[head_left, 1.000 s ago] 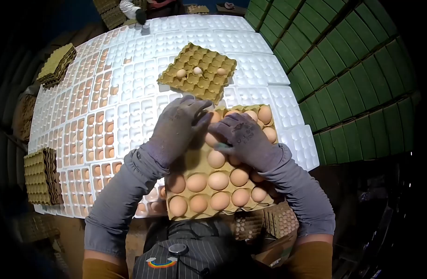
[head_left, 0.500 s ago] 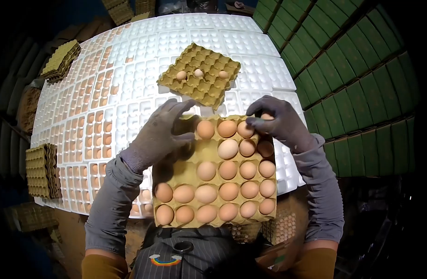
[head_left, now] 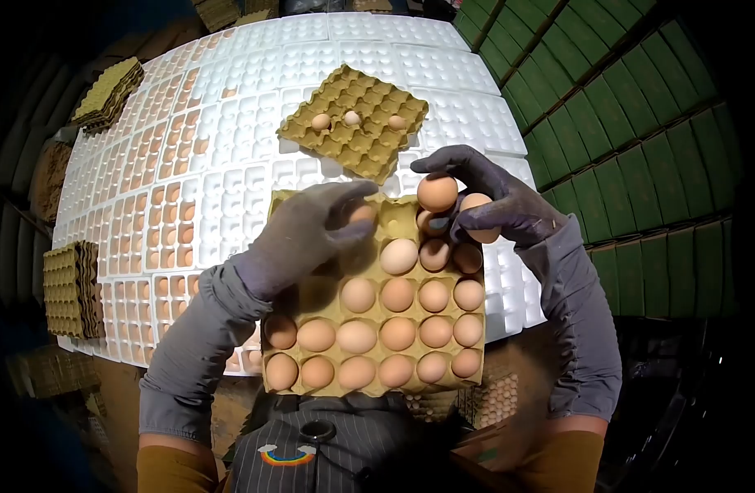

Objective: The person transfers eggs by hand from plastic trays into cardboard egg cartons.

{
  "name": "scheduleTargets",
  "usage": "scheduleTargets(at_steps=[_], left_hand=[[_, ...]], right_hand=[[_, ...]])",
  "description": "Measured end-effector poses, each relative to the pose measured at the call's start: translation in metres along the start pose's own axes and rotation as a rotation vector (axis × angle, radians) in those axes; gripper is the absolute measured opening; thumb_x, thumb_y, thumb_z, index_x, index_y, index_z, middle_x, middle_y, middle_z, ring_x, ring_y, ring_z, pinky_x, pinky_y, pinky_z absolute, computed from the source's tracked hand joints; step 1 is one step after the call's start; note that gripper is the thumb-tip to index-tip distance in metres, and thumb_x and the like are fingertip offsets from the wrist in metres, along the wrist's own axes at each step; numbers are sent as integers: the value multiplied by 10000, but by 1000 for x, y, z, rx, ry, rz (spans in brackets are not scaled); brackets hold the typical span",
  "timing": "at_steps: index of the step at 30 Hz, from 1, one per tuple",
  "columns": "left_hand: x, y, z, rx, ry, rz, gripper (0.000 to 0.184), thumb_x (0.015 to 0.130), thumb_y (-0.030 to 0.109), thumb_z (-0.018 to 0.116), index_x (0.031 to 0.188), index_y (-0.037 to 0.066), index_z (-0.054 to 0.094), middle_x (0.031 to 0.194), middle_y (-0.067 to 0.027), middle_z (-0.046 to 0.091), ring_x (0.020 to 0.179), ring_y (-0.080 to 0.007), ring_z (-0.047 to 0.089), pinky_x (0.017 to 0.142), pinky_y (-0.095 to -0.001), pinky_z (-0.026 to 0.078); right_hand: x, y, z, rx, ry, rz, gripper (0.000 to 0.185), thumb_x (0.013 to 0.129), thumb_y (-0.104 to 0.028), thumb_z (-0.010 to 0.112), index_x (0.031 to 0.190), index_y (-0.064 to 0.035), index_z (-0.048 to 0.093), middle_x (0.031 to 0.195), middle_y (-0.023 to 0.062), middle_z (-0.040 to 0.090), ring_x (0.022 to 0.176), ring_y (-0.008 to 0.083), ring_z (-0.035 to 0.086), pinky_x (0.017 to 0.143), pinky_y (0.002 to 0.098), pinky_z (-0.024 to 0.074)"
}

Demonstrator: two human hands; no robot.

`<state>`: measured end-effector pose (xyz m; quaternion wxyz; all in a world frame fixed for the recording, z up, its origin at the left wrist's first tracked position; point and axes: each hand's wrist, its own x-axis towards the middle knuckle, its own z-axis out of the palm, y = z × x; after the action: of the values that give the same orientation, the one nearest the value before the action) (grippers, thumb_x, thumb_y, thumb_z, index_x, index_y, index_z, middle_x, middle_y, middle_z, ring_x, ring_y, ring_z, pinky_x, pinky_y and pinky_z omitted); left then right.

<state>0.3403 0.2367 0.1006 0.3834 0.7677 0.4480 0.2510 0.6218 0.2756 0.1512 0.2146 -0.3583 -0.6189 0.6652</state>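
Observation:
A pulp egg tray [head_left: 312, 312] with brown eggs lies in front of me, several of its cells bare. My right hand [head_left: 497, 197], gloved in grey, is raised over the tray's far right corner. It holds two eggs, a brown egg [head_left: 437, 193] at the fingertips and a paler egg [head_left: 480, 217] by the thumb. My left hand [head_left: 299, 234], gloved too, reaches over the far left part of the tray. Its fingers and thumb close around an egg [head_left: 362, 214] that is partly hidden. Below the right hand, more eggs sit in their cells.
Beyond, a second pulp tray [head_left: 345, 144] with three eggs rests tilted on white plastic trays [head_left: 246, 197]. Eggs fill parts of the white trays at left. Pulp tray stacks [head_left: 69, 287] stand at the left edge. Green boxes [head_left: 640, 164] are piled at right.
My right hand has picked up a brown egg from the tray's back row, beside the other egg it held. My left hand has moved right and closed around a neighbouring egg.

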Motion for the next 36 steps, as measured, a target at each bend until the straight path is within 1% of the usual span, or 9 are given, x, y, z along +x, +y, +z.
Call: scheduleTargets(at_steps=[3,7,11,15,21,27,29,31,36], left_hand=[[-20,14,-21,-1097,138,-376,331,1003,255,590,1253,39,621,1121,-66,650,1047,-186,660,917,-332,558],[-45,39,20,399,-192,-127,437,916,348,720,1201,31,622,1031,-175,597,983,-330,664,864,-408,557],[-52,35,29,281,-183,-224,455,881,327,753,1208,41,615,1139,-198,604,1022,-353,657,884,-419,552],[-50,38,12,-416,-158,-238,336,923,122,656,1245,46,597,1238,-135,589,1057,-246,633,916,-364,526],[-28,74,51,591,-225,-8,358,846,168,725,1190,88,662,1340,-178,509,1207,-369,561,953,-458,527],[-57,32,3,-220,-31,-183,463,773,199,854,1178,36,700,1368,-140,535,1231,-256,577,1001,-376,511],[-94,16,-36,-348,161,-289,466,787,192,841,1191,13,692,1377,-122,535,1204,-225,587,972,-363,527],[-139,-3,-69,-158,334,-412,485,800,186,837,1225,8,682,1386,-124,523,1149,-211,620,930,-316,549],[-233,-105,-72,329,245,-497,511,781,279,871,1207,63,689,1352,-152,525,1142,-283,648,917,-394,575]], right_hand=[[6,4,24,-839,-33,-69,249,817,-174,783,1018,-108,652,1308,71,561,1175,277,579,932,400,532],[12,24,59,-1730,-95,-182,314,760,-349,780,934,-121,651,1348,54,525,1015,279,586,814,396,554],[-10,13,41,-1213,113,-128,367,766,-318,821,1018,-84,692,1357,83,554,1036,307,618,849,396,549],[-58,41,19,476,199,118,570,907,-438,668,1245,21,643,1294,122,616,1058,211,641,952,364,516],[-72,58,53,1119,141,-180,575,889,-388,716,1325,-49,553,1234,156,624,968,273,638,827,381,551],[-104,0,93,620,436,344,665,841,-442,733,1341,-34,571,1303,91,614,1066,178,670,819,334,571],[-100,18,80,181,274,137,612,772,-405,796,1231,-28,647,1311,128,590,1163,247,613,932,389,514],[-80,15,90,-276,120,-94,560,703,-369,858,1120,-21,723,1320,166,566,1259,315,556,1044,444,457],[27,-44,230,-1246,-194,-134,378,751,-367,841,991,-93,741,1252,122,597,1038,281,628,762,405,566]])
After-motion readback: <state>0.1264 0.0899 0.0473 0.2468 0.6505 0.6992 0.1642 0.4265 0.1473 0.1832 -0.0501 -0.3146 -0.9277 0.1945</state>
